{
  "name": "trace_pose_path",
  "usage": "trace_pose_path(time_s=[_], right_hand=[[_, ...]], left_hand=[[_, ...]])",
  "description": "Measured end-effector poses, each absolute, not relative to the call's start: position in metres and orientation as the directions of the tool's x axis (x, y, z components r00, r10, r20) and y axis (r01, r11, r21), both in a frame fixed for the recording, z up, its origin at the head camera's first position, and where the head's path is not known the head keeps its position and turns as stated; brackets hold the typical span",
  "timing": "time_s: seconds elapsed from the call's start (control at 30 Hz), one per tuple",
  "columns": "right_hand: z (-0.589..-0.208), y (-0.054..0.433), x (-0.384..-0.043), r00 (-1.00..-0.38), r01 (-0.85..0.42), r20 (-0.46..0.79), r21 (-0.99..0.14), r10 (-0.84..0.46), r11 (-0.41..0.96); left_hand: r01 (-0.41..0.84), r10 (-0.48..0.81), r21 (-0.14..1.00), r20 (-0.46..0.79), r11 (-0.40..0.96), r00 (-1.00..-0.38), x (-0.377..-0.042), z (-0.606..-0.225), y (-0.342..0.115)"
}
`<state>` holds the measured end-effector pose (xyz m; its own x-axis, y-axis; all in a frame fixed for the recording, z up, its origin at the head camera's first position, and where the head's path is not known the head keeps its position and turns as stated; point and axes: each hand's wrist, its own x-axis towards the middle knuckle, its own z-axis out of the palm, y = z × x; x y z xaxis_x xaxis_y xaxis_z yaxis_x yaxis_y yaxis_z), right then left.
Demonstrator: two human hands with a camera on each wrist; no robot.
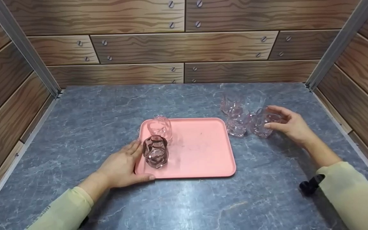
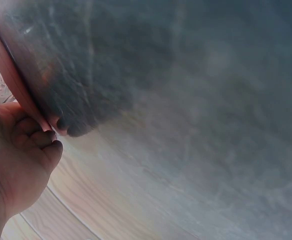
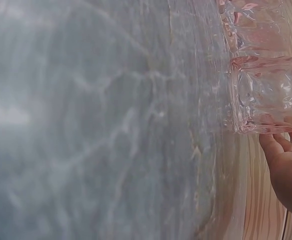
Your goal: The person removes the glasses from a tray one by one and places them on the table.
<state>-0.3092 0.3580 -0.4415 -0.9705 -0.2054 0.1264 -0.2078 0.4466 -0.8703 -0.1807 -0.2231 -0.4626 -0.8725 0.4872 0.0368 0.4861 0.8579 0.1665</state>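
Note:
My left hand (image 1: pixel 120 164) holds the pink tray (image 1: pixel 200 147) at its near left corner, thumb along the front edge and fingers by the left side. In the left wrist view, curled fingers meet the tray's rim (image 2: pixel 16 85). On the tray's left part stand a dark tinted glass (image 1: pixel 156 153) and, behind it, a clear pink glass (image 1: pixel 160 127). My right hand (image 1: pixel 291 123) grips a clear faceted glass (image 1: pixel 262 126) right of the tray, thumb in front, fingers behind. The right wrist view shows that glass (image 3: pixel 266 95) between thumb and fingers.
More clear glasses cluster beside the gripped one: one glass (image 1: pixel 236 126) near the tray's right edge, another (image 1: pixel 231 103) behind it. Further back is a faint, nearly see-through one. Wood-patterned walls (image 1: pixel 184 48) enclose the grey marbled table (image 1: pixel 184 204) behind and at both sides.

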Motion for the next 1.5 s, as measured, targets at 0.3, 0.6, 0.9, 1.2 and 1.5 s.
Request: trace_pose_path(time_s=[0.3,0.6,0.9,1.2,1.5], right_hand=[[-0.438,0.358,-0.306,-0.967,-0.206,0.116,-0.880,-0.227,0.428],[-0.422,0.360,-0.300,-0.966,-0.200,0.087,-0.847,-0.242,0.493],[-0.389,0.346,-0.293,-0.949,-0.307,0.212,-0.791,-0.233,0.529],[-0.359,0.295,-0.279,-0.890,-0.446,0.336,-0.779,-0.307,0.440],[-0.348,0.226,-0.276,-0.820,-0.515,0.335,-0.786,-0.465,0.341]], left_hand=[[0.496,0.495,0.171,0.050,0.851,-0.867,-0.181,-0.463,-0.222],[0.478,0.483,0.186,0.021,0.858,-0.875,-0.183,-0.460,-0.219],[0.480,0.484,0.182,0.022,0.858,-0.875,-0.183,-0.461,-0.221],[0.482,0.485,0.186,0.035,0.856,-0.874,-0.181,-0.464,-0.224],[0.490,0.491,0.182,0.042,0.852,-0.870,-0.182,-0.462,-0.223]])
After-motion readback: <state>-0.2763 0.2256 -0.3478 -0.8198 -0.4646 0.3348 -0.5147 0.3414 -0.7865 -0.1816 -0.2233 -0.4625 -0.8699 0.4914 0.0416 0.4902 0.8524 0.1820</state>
